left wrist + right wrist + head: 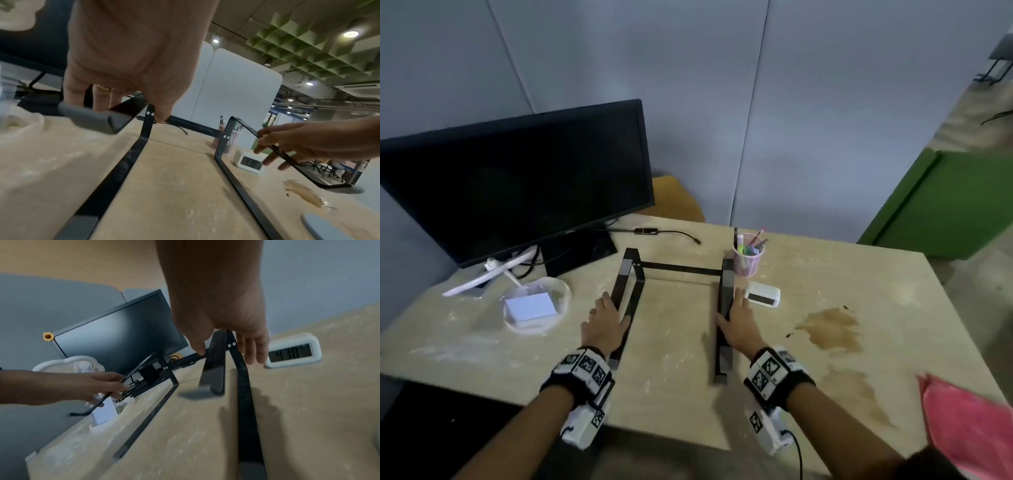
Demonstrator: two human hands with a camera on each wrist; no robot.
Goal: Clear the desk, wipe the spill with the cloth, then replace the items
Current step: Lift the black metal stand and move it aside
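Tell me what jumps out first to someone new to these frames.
Both hands, left hand and right hand, grip the two slanted arms of the black metal laptop stand at mid-desk. To its right a brown liquid spill stains the pale wooden desk, with the pink cloth lying at the near right edge. A large dark monitor fills the back left.

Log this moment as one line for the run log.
left hand: holds laptop stand left arm | right hand: holds right arm | spill: unwiped | cloth: idle
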